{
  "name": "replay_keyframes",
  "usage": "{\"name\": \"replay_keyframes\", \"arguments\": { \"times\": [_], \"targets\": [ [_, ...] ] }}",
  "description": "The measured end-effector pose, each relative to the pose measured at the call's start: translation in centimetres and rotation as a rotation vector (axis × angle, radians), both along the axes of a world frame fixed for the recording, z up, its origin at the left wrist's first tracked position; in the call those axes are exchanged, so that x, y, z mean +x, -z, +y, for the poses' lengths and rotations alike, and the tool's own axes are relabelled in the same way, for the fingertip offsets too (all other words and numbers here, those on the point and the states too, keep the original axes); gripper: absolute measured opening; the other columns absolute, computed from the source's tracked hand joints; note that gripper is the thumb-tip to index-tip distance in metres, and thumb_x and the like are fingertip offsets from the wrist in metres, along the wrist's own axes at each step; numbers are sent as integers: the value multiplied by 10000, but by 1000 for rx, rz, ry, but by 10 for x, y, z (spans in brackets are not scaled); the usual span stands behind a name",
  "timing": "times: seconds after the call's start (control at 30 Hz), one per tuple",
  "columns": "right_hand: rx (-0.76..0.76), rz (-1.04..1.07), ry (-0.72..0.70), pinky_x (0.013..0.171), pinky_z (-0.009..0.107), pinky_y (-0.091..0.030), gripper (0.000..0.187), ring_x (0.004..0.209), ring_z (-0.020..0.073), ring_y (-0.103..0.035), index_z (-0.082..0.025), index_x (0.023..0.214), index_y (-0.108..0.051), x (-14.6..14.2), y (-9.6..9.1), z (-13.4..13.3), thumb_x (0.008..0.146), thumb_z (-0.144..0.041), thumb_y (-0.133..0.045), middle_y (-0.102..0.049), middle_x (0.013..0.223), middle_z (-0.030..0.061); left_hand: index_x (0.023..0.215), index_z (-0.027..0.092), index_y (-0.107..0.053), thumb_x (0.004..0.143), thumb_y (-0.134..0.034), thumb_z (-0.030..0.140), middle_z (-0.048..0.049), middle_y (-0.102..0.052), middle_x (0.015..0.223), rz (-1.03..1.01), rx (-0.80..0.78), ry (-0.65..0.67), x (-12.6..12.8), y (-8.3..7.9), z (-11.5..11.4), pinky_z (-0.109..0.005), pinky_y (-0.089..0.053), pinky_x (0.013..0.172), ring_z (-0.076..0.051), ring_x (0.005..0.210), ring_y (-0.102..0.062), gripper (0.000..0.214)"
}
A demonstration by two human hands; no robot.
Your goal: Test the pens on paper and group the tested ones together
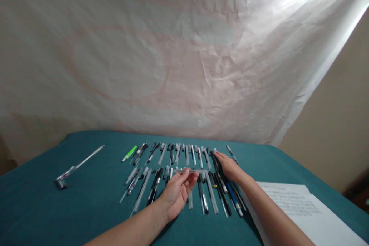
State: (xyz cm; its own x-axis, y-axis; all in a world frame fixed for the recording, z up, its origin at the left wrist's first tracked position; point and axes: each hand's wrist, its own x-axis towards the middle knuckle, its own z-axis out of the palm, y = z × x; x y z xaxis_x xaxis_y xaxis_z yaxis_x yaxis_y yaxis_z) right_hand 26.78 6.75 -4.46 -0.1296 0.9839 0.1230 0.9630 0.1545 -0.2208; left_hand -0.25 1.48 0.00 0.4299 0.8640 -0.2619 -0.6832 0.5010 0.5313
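Two rows of several pens lie side by side on a teal tablecloth. My left hand is palm-up over the near row, its fingers pinched on a clear pen held crosswise above the others. My right hand rests on the right end of the rows, fingers stretched flat onto dark pens there. A green highlighter lies at the far row's left end.
A long clear stick with a small clip lies apart on the left. A printed white sheet lies at the right front. A creased white cloth hangs behind the table.
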Motion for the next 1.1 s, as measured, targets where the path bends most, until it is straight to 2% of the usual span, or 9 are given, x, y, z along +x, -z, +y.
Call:
{"name": "replay_keyframes", "arguments": {
  "times": [0.13, 0.27, 0.43, 0.5, 0.63, 0.73, 0.8, 0.97, 1.1],
  "targets": [
    [11, -3, 27, 1016, 321, -247, 567, 1245, 192, -335, -98, 1310, -378, 2, 0, 0, 747, -35, -351, -356, 1368, 140, 802, 81, -554, 818, -537, 87, -136, -651, 848, -4, -7, 3, 0, 1, 0, -218, -551, 705, -156, 780, -658, 24],
    [47, 12, 61, 974, 307, -292, 476, 1183, 205, -412, -106, 1254, -455, 0, -8, -3, 788, -90, -360, -465, 1278, 146, 800, 79, -561, 815, -542, 88, -134, -650, 847, -2, 1, 1, 0, 2, 0, -220, -550, 709, -156, 778, -658, 26],
    [69, 45, 89, 862, 249, -365, 297, 965, 191, -554, -149, 954, -663, -2, -19, -7, 777, -149, -424, -607, 1019, 103, 795, 80, -561, 818, -537, 88, -128, -650, 837, 4, 1, -3, 0, 1, 0, -216, -549, 707, -151, 771, -658, 35],
    [70, 63, 115, 821, 245, -378, 263, 901, 188, -573, -150, 844, -689, -2, -21, -8, 757, -140, -441, -620, 942, 98, 804, 80, -560, 822, -530, 84, -129, -650, 843, 13, 9, -5, 0, 1, -1, -216, -547, 710, -149, 777, -656, 35],
    [75, 124, 147, 788, 265, -384, 234, 855, 197, -577, -130, 766, -684, -3, -26, -10, 710, -98, -460, -632, 869, 104, 818, 86, -555, 828, -520, 80, -127, -649, 848, 23, 26, -13, 0, 0, -2, -221, -545, 717, -147, 782, -654, 37],
    [53, 202, 101, 731, 253, -413, 216, 785, 175, -590, -129, 803, -668, -13, -38, -15, 697, -106, -482, -650, 805, 72, 818, 92, -550, 828, -517, 76, -123, -651, 838, 30, 46, -37, 0, 0, -1, -221, -546, 711, -146, 771, -656, 38],
    [13, 299, 21, 672, 225, -432, 209, 736, 147, -595, -136, 858, -651, -25, -51, -22, 715, -147, -499, -657, 789, 42, 809, 96, -549, 830, -510, 72, -118, -654, 827, 35, 56, -59, 1, 1, 0, -225, -550, 701, -148, 762, -657, 51],
    [-156, 749, -250, 607, 206, -445, 186, 678, 115, -580, -112, 867, -615, -61, -86, -46, 712, -204, -565, -641, 778, 40, 779, 104, -541, 831, -503, 66, -110, -659, 799, 22, 26, -102, 1, 0, 2, -239, -559, 675, -163, 755, -662, 74],
    [-201, 793, -237, 561, 210, -454, 160, 622, 113, -577, -122, 834, -600, -78, -94, -55, 701, -207, -576, -630, 700, 24, 776, 102, -542, 834, -497, 68, -110, -661, 795, 28, 21, -115, 1, -1, 3, -234, -559, 669, -161, 749, -662, 81]
  ]
}}
